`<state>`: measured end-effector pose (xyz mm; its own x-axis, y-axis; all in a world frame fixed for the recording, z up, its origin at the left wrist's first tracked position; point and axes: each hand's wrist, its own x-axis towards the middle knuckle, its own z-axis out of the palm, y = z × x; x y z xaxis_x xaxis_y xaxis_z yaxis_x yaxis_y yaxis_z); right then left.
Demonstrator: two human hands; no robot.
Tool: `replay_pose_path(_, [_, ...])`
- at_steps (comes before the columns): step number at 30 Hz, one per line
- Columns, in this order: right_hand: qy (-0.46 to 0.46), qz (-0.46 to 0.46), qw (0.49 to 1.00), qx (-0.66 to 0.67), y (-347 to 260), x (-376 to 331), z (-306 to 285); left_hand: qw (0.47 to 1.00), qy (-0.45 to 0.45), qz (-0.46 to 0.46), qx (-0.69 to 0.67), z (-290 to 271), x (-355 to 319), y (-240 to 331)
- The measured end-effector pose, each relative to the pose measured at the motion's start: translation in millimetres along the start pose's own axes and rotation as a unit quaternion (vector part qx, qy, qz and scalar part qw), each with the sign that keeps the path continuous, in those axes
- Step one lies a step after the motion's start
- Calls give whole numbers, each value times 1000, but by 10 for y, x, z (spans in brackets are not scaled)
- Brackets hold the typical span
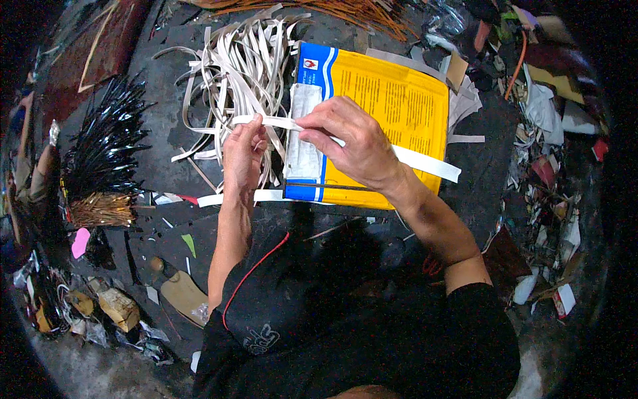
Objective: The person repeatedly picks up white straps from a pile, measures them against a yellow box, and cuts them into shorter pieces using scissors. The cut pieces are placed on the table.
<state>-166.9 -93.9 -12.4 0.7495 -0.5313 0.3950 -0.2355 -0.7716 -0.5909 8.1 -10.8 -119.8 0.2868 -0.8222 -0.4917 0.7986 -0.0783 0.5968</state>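
Nearest us, a thin red cord [256,278] curves over our black cloth shirt [399,332]. Beyond, our left hand [243,154] and right hand [352,141] each clamp thumb and fingertips on a flat white strip [278,122], stretched between them at the left edge of a rectangular yellow-and-blue printed panel [385,100]. Farther off, long pale flat strips [242,63] lie heaped; farthest, thin orange-brown strands [355,10].

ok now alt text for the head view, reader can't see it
A person's left fingers and right fingers hold a white strip near a heap of pale strips and a yellow-and-blue panel, with scattered scraps around.
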Motion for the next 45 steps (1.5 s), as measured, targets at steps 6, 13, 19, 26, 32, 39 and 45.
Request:
replay_pose_path(6, [-2, -1, 1000, -7, -9, -6, -4, 999, 23, 7, 23, -192, 161, -21])
replay_pose_path(13, [8, -17, 1000, -19, 2, 30, 24, 996, -29, -49, -75, -509, 413, 132])
replay_pose_path(19, [25, -15, 1000, -4, -21, 23, 21, 996, -32, -53, -64, 500, -394, 199])
replay_pose_path(26, [20, -24, 999, -8, 4, 6, 24, 996, -28, -7, 88, 411, -351, 159])
replay_pose_path(32, [16, -29, 999, -11, -10, 2, 17, 994, -2, -9, 106, 86, -114, 112])
replay_pose_path(39, [13, -37, 999, -18, -15, 34, 28, 999, -10, -3, 36, -224, 154, 121])
replay_pose_path(45, [12, -25, 999, -24, -32, 42, 16, 990, -89, -51, -100, 280, -285, 260])
